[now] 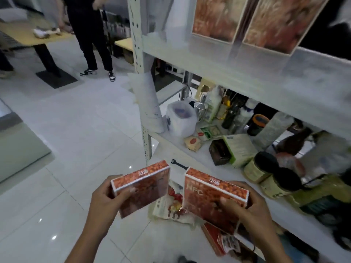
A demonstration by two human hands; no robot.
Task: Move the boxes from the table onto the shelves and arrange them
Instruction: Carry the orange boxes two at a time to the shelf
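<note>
Grips full: left hand (102,204) holds left box (146,186); right hand (248,207) holds right box (205,194); boxes apart.

Near left box (142,188): red-orange speckled print, white edges. Near right box (212,194): same print, white edges, pale "NFC" lettering on dark red face. Upper-shelf boxes (216,16): mottled orange-red print, white border. Shelf upright (135,35): white, row of dark holes. Floor (76,130): glossy white tiles, thin grey joints. Far left worktop (22,35): tan, black leg. Sneakers (88,72): black and white. Right jars (260,168): black lids, olive-tan labels. Shelf carton (241,149): pale green.
</note>
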